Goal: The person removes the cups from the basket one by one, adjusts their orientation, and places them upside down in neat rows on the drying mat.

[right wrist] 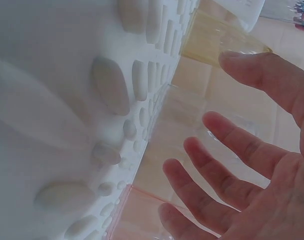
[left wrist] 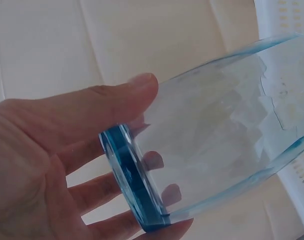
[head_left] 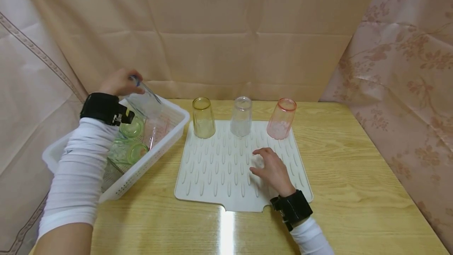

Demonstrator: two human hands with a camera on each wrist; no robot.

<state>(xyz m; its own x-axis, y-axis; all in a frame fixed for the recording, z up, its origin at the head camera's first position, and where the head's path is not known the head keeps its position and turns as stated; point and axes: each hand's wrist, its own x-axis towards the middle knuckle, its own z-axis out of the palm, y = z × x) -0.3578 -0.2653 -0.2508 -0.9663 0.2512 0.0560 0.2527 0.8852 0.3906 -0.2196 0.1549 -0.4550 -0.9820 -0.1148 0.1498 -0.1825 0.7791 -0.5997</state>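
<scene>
My left hand (head_left: 122, 83) is raised over the back of a white basket (head_left: 141, 173). It grips a clear blue-tinted glass (left wrist: 216, 120) by the thick blue base, thumb on one side and fingers round the other. The glass tilts, its mouth pointing down toward the basket. Above a white ribbed drying mat (head_left: 212, 168) hovers my right hand (head_left: 272, 170), fingers apart and loosely bent, holding nothing. Along the mat's back edge stand three upside-down glasses: a yellow one (head_left: 204, 123), a clear one (head_left: 242, 119) and a pink one (head_left: 281, 121).
Inside the basket lie green glasses (head_left: 132, 129) and a pinkish glass (head_left: 155, 131), partly hidden by my left arm. The wooden table (head_left: 347, 176) extends right of the mat. A beige cloth (head_left: 212, 42) hangs behind, with patterned cloths at both sides.
</scene>
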